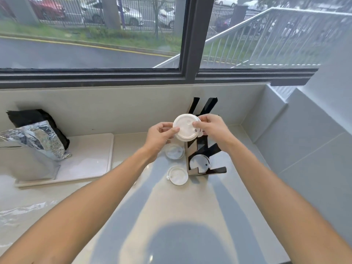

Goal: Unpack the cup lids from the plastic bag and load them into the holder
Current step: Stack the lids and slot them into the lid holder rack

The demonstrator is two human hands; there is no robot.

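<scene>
Head view showed both bare forearms reaching forward over the pale glossy countertop (171, 206) toward the window. The left hand (160, 135) was curled, its thumb and fingers pinching the left rim of a round white plastic cup lid (185, 128). The right hand (211, 126) pinched the lid's right side, thumb laid across its top face near the small holes, fingers folded behind. Together they held the lid tilted toward the camera, in the air just above and in front of the black slotted lid holder (204, 155), which stood on the counter near the back wall. One white lid (200, 163) sat in a lower slot of that holder. Two more lids lay flat on the counter just left of the holder: a translucent one (174, 151) under the left wrist, and a white one (178, 175) nearer the camera. Crinkled clear plastic bag (22, 212) lay at the left edge, well apart from the hands.
</scene>
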